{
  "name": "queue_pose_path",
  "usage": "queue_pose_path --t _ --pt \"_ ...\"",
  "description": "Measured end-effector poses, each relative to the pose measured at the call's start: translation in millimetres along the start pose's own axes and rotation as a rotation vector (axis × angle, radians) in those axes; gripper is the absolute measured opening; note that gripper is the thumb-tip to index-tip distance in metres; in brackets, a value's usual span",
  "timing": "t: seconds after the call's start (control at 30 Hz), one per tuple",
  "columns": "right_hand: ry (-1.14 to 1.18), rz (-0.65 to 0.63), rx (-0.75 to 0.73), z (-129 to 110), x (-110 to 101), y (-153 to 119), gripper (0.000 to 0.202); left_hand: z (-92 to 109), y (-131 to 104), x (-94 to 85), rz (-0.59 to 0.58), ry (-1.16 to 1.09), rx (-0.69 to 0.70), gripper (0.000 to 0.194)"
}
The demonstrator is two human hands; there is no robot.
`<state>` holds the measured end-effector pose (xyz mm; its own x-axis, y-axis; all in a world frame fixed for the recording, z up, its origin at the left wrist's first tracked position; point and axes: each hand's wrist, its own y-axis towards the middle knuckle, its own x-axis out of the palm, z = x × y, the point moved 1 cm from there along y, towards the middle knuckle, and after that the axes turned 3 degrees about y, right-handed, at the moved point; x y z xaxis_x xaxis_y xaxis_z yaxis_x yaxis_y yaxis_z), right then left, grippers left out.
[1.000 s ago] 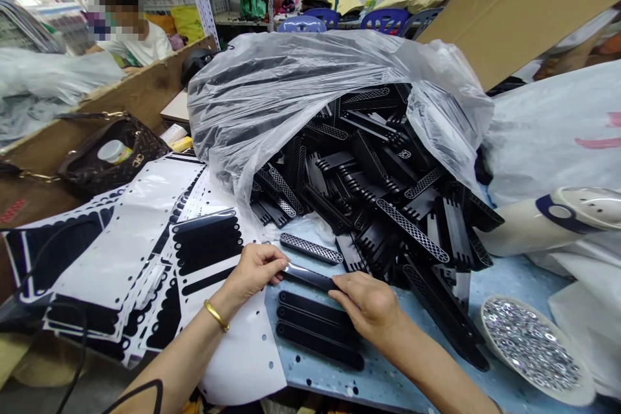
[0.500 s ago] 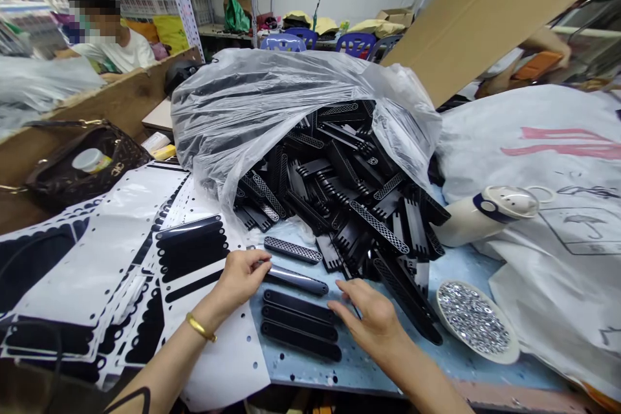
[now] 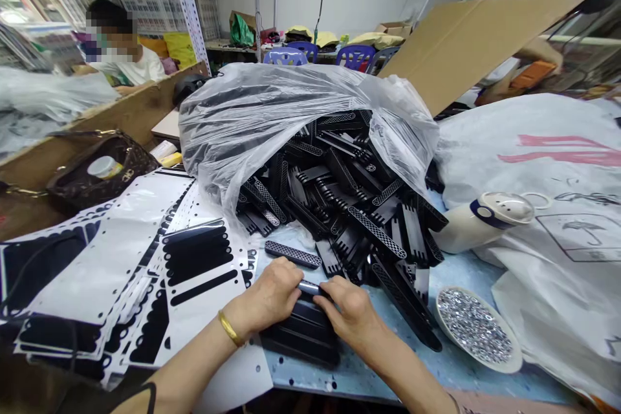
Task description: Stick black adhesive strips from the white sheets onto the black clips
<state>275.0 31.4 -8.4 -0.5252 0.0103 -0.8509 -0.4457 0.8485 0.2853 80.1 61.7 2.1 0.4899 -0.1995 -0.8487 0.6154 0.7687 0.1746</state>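
Observation:
At the front of the blue table, my left hand point(image 3: 276, 292) has its fingers closed on the left part of a narrow glossy black strip point(image 3: 309, 287). My right hand point(image 3: 353, 308) pinches the strip's right end. Most of the strip is hidden by the fingers. Just below both hands lie several dark black strips point(image 3: 301, 341) side by side, partly covered by my left hand. A black piece with a dotted, mesh-like top point(image 3: 292, 254) rests just beyond the hands. To the left, black strips with rounded ends point(image 3: 198, 252) lie on white backing sheets point(image 3: 233, 375).
A big clear plastic bag point(image 3: 272, 87) spills black toothed pieces point(image 3: 339, 187). On the right are a cream bottle point(image 3: 460, 226), a bowl of small metal rings point(image 3: 478, 330) and a white sack point(image 3: 548, 136). A brown handbag point(image 3: 97, 174) sits left; a person point(image 3: 130, 65) is behind.
My left hand has moved right along the glossy strip. My right hand, apart from it before, has come up and closed on its right end. The view has shifted slightly.

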Motion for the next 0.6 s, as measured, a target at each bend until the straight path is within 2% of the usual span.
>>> queue_pose_path --t 0.23,0.33,0.5,0.6 --pt "-0.014 0.057 -0.034 -3.2 4.4 4.4 0.028 -4.7 0.1 4.7 -0.004 -0.051 -0.043 0.011" --pt "0.039 0.066 -0.023 -3.8 -0.4 4.1 0.034 -4.5 1.0 4.9 -0.005 -0.051 -0.051 0.011" --pt "0.060 0.286 -0.013 6.1 -26.1 -21.0 0.020 -3.5 1.3 3.8 -0.017 -0.042 -0.047 0.010" --pt "0.059 0.313 0.032 11.7 -31.2 -36.9 0.013 -3.2 0.6 2.6 -0.026 -0.040 -0.051 0.011"
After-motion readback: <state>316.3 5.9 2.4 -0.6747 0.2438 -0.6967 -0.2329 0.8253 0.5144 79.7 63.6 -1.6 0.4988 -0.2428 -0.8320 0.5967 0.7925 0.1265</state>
